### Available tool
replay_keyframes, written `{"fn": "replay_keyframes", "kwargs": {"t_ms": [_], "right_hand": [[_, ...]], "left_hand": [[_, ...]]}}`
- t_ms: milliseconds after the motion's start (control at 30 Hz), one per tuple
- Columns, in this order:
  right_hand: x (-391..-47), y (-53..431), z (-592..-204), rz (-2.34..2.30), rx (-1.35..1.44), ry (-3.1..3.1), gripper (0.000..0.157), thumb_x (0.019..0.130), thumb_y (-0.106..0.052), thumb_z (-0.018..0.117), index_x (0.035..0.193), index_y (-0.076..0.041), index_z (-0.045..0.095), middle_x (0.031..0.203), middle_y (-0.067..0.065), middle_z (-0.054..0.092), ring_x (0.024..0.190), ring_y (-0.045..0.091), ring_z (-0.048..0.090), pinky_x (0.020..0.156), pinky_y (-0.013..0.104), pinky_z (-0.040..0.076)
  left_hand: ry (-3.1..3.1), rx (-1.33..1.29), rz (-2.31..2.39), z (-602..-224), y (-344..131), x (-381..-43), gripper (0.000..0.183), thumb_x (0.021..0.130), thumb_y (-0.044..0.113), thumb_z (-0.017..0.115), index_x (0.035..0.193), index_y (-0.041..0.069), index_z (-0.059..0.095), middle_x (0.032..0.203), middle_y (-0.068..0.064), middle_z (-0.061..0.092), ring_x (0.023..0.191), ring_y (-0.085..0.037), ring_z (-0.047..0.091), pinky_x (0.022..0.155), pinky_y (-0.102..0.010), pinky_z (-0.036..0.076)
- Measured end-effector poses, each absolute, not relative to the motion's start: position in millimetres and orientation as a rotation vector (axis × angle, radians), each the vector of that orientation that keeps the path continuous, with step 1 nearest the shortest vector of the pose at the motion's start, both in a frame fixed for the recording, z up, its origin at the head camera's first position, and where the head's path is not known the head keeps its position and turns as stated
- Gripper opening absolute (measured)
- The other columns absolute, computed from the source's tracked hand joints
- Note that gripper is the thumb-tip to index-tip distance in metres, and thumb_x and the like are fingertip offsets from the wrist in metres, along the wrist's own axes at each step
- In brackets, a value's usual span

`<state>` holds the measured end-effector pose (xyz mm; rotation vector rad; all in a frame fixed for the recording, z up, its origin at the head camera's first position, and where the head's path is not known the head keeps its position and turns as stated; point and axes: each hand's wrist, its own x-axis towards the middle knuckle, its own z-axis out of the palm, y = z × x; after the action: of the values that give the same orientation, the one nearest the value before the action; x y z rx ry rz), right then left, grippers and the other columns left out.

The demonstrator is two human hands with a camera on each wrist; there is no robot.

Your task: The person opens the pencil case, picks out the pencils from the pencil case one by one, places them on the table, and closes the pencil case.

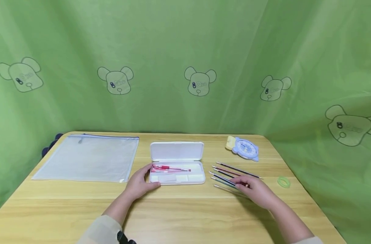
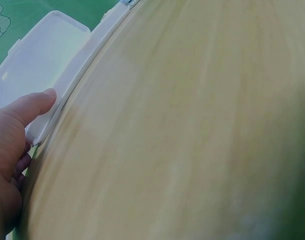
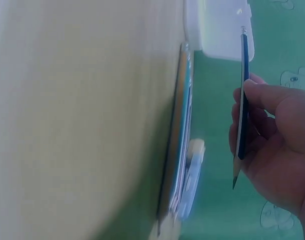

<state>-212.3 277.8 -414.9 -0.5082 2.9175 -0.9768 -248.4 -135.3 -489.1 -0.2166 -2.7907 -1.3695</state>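
A white pencil case lies with its lid raised, red pens in its tray. My left hand holds the case's left end, thumb on the front rim and fingers round the end. Between thumb and fingers, my right hand pinches a dark blue pencil, raised above the table. Its sharpened tip points down past the palm in the right wrist view; the other end points toward the case. Several more pencils lie on the table around and beyond this hand.
A translucent zip pouch lies flat on the left. Toward the back right is a blue clock-shaped item beside a pale yellow piece. A green ring lies near the right table edge. Green curtain hangs behind.
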Motion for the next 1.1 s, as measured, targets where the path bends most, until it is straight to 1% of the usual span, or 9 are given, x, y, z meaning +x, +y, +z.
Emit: {"fn": "replay_keyframes", "kwargs": {"t_ms": [100,233,333,467,633,800,1100], "right_hand": [[-205,286,-418,-0.946,-0.469,2.924,0.020,0.094,-0.012,0.063,0.111,-0.011,0.072,0.105,0.002,0.070,0.081,-0.002,0.052,0.068,0.020,0.050],[-197,293,-423,-0.872,-0.432,2.947,0.019,0.093,-0.014,0.065,0.110,-0.014,0.072,0.105,0.000,0.070,0.085,-0.001,0.055,0.072,0.021,0.051],[-192,298,-428,-0.824,-0.421,2.959,0.018,0.092,-0.015,0.065,0.109,-0.016,0.072,0.105,-0.001,0.071,0.091,0.008,0.062,0.077,0.025,0.054],[-188,299,-432,-0.776,-0.425,2.957,0.017,0.091,-0.012,0.065,0.105,-0.018,0.073,0.107,-0.001,0.072,0.100,0.019,0.066,0.084,0.030,0.056],[-188,299,-435,-0.695,-0.478,2.968,0.016,0.090,-0.010,0.067,0.101,-0.019,0.074,0.104,-0.003,0.072,0.101,0.024,0.068,0.084,0.035,0.057],[-188,300,-438,-0.644,-0.516,2.976,0.016,0.089,-0.008,0.067,0.099,-0.019,0.074,0.101,-0.004,0.073,0.100,0.025,0.068,0.084,0.036,0.058],[-190,302,-442,-0.613,-0.512,2.930,0.014,0.087,-0.012,0.070,0.096,-0.021,0.075,0.097,-0.007,0.072,0.093,0.017,0.068,0.077,0.029,0.056]], "left_hand": [[-2.792,-0.217,-1.367,-489,-136,-248,0.089,0.075,0.035,0.083,0.147,0.004,0.041,0.150,-0.020,0.046,0.140,-0.040,0.040,0.118,-0.053,0.033],[-2.791,-0.220,-1.364,-489,-136,-247,0.089,0.076,0.035,0.083,0.147,0.003,0.041,0.149,-0.020,0.046,0.140,-0.040,0.040,0.117,-0.053,0.033],[-2.791,-0.222,-1.364,-489,-136,-247,0.089,0.076,0.035,0.083,0.147,0.003,0.041,0.150,-0.020,0.046,0.140,-0.040,0.040,0.118,-0.053,0.033],[-2.789,-0.220,-1.368,-489,-136,-247,0.089,0.075,0.035,0.083,0.147,0.003,0.041,0.149,-0.020,0.046,0.140,-0.040,0.040,0.118,-0.053,0.033],[-2.790,-0.219,-1.368,-488,-136,-247,0.088,0.076,0.034,0.083,0.147,0.003,0.042,0.150,-0.020,0.046,0.140,-0.040,0.040,0.118,-0.052,0.033],[-2.790,-0.224,-1.367,-488,-135,-247,0.088,0.076,0.035,0.083,0.147,0.003,0.042,0.150,-0.020,0.045,0.141,-0.039,0.040,0.118,-0.051,0.033],[-2.794,-0.221,-1.377,-486,-134,-247,0.088,0.076,0.034,0.083,0.147,0.004,0.041,0.150,-0.020,0.045,0.141,-0.040,0.039,0.118,-0.052,0.033]]}}
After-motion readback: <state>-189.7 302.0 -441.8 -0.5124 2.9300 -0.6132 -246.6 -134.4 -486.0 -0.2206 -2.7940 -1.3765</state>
